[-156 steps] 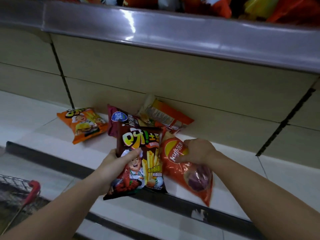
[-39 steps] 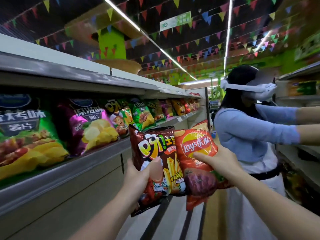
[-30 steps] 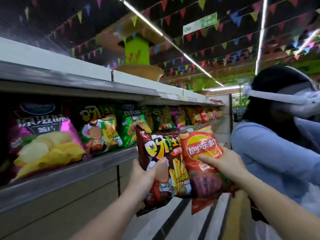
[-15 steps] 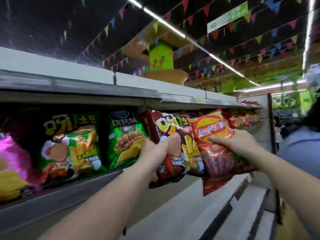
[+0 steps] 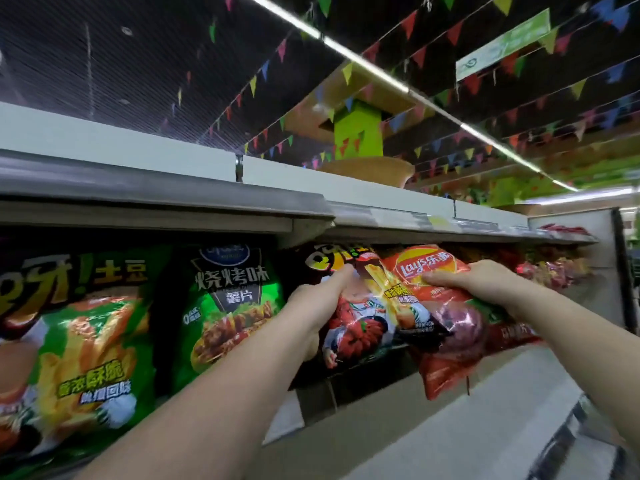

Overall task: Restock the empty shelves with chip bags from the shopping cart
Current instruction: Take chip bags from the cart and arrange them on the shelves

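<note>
Dark brown fries bag (image 5: 360, 306) is gripped by left hand (image 5: 318, 303), thumb laid across its front near the upper half, fingers hidden behind. Red Lay's bag (image 5: 446, 317) is gripped by right hand (image 5: 474, 275), fingers curled over its top front just below the logo. The two bags are held side by side, edges overlapping, the brown one partly in front at the seam.

Change: half a second ago both bags were held clear in front of the shelf edge; now they have been raised and pushed in, tops tucked under the lip of the upper shelf (image 5: 381, 216). Before that they were carried up from a low shelf. Placement step is judged nearly done; release not yet made.

Relative to the grip: bulk of each bag hangs below the hand. Brown bag's bottom appears to be at the shelf rail; the red bag's lower corner droops past the rail, so it is judged not seated.

Outward: brown bag is just beside green barbecue bag (image 5: 232, 303) to the left, then green fries bag (image 5: 79, 344). More red bags (image 5: 554, 271) are seen further right, blurred.
</note>
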Action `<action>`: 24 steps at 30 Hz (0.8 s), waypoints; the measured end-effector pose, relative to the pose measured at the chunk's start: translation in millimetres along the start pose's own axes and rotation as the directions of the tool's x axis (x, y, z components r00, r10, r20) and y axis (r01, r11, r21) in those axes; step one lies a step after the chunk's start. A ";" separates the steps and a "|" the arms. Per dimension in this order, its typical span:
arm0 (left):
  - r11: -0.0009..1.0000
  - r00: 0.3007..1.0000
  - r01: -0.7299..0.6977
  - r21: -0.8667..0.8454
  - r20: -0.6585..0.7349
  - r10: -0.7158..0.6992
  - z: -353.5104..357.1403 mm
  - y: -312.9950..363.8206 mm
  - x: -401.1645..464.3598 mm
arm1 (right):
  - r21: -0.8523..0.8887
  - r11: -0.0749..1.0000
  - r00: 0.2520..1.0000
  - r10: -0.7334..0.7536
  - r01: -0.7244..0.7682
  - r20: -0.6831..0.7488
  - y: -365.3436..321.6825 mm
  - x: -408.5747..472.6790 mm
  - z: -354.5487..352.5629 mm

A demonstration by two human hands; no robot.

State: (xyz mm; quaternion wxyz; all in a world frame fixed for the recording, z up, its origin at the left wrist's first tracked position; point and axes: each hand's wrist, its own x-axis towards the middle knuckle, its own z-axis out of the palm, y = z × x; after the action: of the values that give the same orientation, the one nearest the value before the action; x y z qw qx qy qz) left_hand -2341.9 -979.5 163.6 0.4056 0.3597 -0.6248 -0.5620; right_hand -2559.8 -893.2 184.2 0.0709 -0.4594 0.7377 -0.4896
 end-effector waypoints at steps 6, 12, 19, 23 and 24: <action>1.000 0.985 -0.015 0.020 -0.174 0.018 6.3 2.6 27.2 | 0.010 1.000 0.992 -0.025 0.024 0.124 0.5 59.8 12.1; 1.000 0.963 -0.025 0.013 -0.270 0.028 26.3 12.6 44.1 | 0.172 0.984 0.978 -0.078 0.044 0.194 18.7 103.9 18.8; 0.977 0.875 0.009 0.213 -0.475 0.096 33.7 2.4 50.5 | 0.349 0.934 0.989 -0.111 0.071 0.095 40.0 143.2 48.2; 0.941 0.870 0.079 0.329 -0.484 0.097 39.0 -8.1 43.2 | 0.425 0.897 0.989 -0.146 0.124 0.021 50.2 140.9 65.3; 0.935 0.863 0.089 0.344 -0.495 0.100 40.6 -9.2 40.1 | 0.446 0.884 0.986 -0.164 0.139 0.018 53.4 137.3 68.2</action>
State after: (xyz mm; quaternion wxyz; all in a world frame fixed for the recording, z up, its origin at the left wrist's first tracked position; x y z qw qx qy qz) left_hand -2395.4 -1000.1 156.9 0.4846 0.5596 -0.5888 -0.3246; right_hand -2632.4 -1035.4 154.7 0.1555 -0.5008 0.5664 -0.6357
